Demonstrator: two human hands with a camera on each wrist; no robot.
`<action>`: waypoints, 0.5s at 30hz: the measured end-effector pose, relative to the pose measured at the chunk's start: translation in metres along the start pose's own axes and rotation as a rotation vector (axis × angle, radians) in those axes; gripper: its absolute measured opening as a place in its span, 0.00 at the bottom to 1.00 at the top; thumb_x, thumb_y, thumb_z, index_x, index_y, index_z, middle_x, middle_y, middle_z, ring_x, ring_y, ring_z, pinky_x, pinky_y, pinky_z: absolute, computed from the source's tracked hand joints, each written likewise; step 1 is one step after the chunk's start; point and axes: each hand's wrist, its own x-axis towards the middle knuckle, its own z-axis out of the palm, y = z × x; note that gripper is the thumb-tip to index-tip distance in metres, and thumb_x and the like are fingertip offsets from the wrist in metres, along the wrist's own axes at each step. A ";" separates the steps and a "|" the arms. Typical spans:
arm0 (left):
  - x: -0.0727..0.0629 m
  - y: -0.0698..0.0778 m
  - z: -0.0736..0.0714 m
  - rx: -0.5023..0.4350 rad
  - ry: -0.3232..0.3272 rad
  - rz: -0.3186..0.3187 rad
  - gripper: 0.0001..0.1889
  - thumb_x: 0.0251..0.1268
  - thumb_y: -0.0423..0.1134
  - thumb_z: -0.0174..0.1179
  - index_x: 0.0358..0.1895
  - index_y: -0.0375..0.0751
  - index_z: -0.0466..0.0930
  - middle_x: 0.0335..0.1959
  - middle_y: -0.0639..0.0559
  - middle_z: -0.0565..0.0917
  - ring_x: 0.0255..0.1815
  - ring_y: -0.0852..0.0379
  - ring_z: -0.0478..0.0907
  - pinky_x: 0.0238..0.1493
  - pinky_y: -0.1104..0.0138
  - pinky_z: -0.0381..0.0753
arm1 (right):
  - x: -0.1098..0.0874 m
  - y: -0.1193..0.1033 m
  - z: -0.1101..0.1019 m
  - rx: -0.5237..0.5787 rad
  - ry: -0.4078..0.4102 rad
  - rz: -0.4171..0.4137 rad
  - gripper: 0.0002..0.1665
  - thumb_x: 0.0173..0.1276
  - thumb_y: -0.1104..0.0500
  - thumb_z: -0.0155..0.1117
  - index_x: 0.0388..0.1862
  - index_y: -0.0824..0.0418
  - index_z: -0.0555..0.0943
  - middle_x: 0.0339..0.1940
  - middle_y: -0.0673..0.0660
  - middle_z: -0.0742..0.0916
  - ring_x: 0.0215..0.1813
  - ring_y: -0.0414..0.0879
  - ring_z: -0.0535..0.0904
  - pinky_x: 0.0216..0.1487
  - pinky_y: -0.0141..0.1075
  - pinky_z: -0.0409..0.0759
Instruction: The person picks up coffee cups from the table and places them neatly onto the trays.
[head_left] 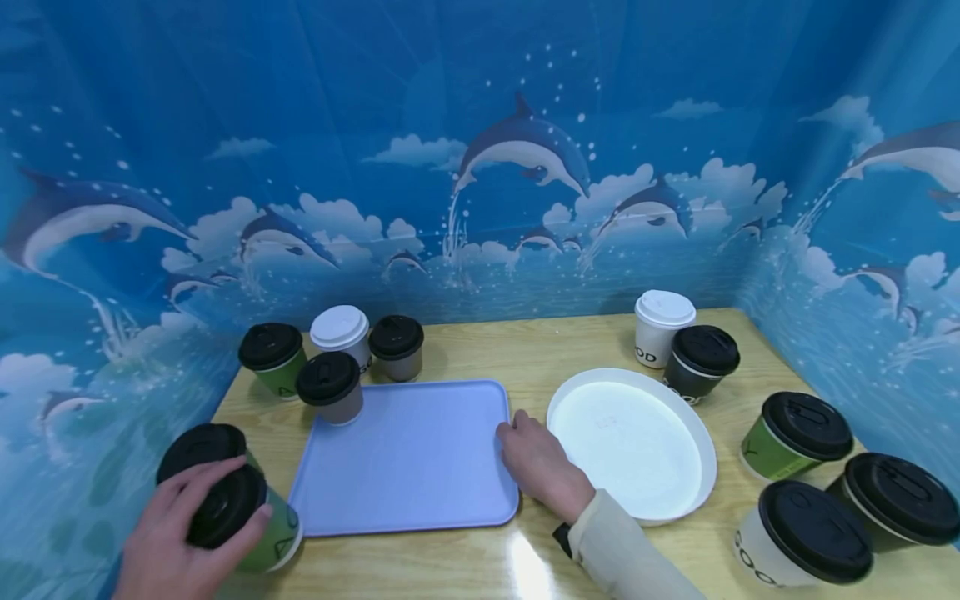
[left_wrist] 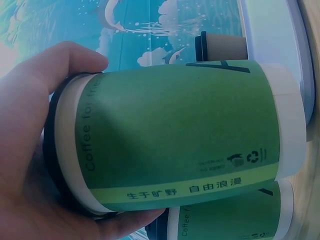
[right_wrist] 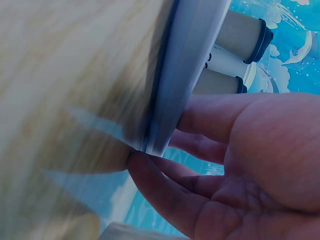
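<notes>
Blue sheeting (head_left: 390,75) printed with a seascape screens the far, left and right sides of a pale wood-grain worktop (head_left: 525,350). Dolphins (head_left: 525,148) arc among white clouds (head_left: 337,221) and flecks of spray, above lighter, rippled water (head_left: 450,296) lower down. Soft folds crease the sheeting. On the worktop's near side, a bright patch of reflected light (head_left: 529,562) gleams off the glossy surface.

The tapered green paper cup (left_wrist: 180,125) nearest the left wrist camera has a black plastic lid (head_left: 222,510), a yellow-green band (left_wrist: 260,175) with dark lettering and a white base (left_wrist: 291,125); the flat rectangular plastic tray (head_left: 420,458) is periwinkle all over, the shallow round dish (head_left: 633,450) plain white, the wood-grained surface (head_left: 525,350) pale yellow-brown, the blue printed backdrop (head_left: 337,92) patterned with dolphins and white clouds, the long sleeve (head_left: 630,550) cream
</notes>
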 end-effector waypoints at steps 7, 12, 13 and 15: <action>0.000 0.005 0.002 0.004 0.000 -0.011 0.33 0.54 0.49 0.78 0.64 0.43 0.81 0.62 0.31 0.73 0.56 0.28 0.72 0.46 0.32 0.72 | 0.001 0.000 0.000 0.024 -0.004 0.004 0.06 0.73 0.68 0.57 0.41 0.70 0.81 0.33 0.61 0.76 0.30 0.51 0.72 0.27 0.45 0.75; 0.000 0.008 0.002 0.010 -0.018 -0.042 0.34 0.54 0.50 0.78 0.65 0.43 0.80 0.64 0.30 0.71 0.57 0.26 0.71 0.47 0.30 0.71 | 0.000 0.001 0.000 0.020 -0.005 0.006 0.05 0.73 0.68 0.58 0.41 0.69 0.81 0.33 0.62 0.76 0.30 0.51 0.72 0.27 0.45 0.75; 0.000 0.008 0.003 0.008 -0.019 -0.045 0.34 0.55 0.50 0.78 0.65 0.44 0.80 0.64 0.31 0.71 0.57 0.26 0.71 0.47 0.30 0.71 | 0.000 0.001 0.000 0.019 -0.006 0.007 0.05 0.73 0.68 0.58 0.41 0.69 0.81 0.33 0.62 0.76 0.30 0.51 0.72 0.27 0.45 0.75; 0.001 0.009 0.003 0.005 -0.021 -0.046 0.34 0.55 0.51 0.77 0.65 0.44 0.80 0.64 0.31 0.71 0.57 0.26 0.71 0.47 0.30 0.71 | 0.000 0.001 -0.001 0.017 -0.011 0.010 0.05 0.72 0.68 0.58 0.41 0.69 0.81 0.33 0.62 0.76 0.30 0.51 0.72 0.28 0.45 0.75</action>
